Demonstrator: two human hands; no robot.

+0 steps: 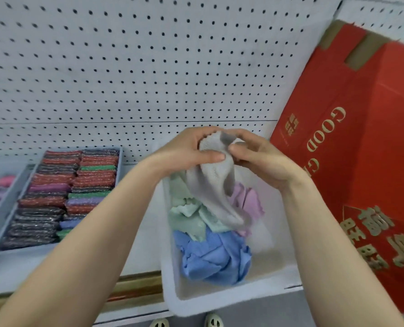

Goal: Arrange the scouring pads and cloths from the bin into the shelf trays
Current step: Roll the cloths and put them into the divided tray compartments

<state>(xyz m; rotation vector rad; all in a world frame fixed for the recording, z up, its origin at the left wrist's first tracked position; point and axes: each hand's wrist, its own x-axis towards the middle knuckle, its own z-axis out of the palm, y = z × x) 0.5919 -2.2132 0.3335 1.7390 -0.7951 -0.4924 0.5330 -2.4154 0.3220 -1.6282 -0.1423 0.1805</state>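
bin [219,300]: white plastic, nearest, sits on the shelf edge and overhangs it toward the person; loose cloths inside, no pads visible in it.
blue cloth [215,258]: crumpled at the bin's near end. Soft, light, no stiffness.
green cloth [189,215]: bunched behind the blue one, on the left side.
lilac cloth [248,199]: right side, partly under the hanging grey one.
grey cloth [217,185]: lifted, top edge up above the bin, tail draping onto the pile. Limp, fuzzy weave, likely easy to grip; best taken at corners or the scalloped edge to spread and fold.
left hand [191,149]: thumb and fingers pinch the cloth's top edge.
right hand [255,156]: pinches the same edge just beside the left.
pad tray [119,171]: grey, left on the shelf, two packed rows of glittery scouring pads; looks full.
cloth tray [12,190]: far left, pink and lilac cloths, mostly cut off.
red box [361,161]: leans just right of the bin.
pegboard [125,67]: white back wall.
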